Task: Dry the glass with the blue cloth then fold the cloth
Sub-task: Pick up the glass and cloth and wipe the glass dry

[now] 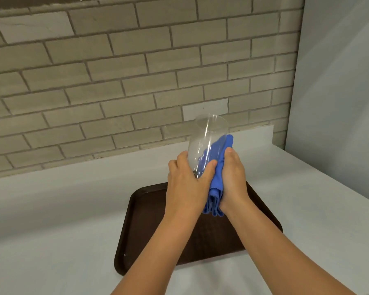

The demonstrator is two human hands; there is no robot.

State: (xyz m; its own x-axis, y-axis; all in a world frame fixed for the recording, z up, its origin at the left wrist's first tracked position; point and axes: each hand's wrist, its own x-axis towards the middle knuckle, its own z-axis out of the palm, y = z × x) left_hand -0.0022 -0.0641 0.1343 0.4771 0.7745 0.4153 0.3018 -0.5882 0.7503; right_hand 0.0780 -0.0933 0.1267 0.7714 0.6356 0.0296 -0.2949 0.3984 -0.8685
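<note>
Our left hand (186, 177) gripped the glass (207, 143) low; our right hand (232, 175) pressed the bunched blue cloth (216, 167) against it. Wet glass could slip onto the tray (143, 220).

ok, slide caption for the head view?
Left hand holds clear glass above brown tray; right hand presses blue cloth against it.

White counter (51, 209) runs along the tiled back wall & ends at its right-hand corner by a plain wall. Only thing lying directly on it: a dark brown tray (136, 226), rounded corners, sitting approx. mid-surface, nearer the front edge, skewed w/ respect to the back edge.
</note>
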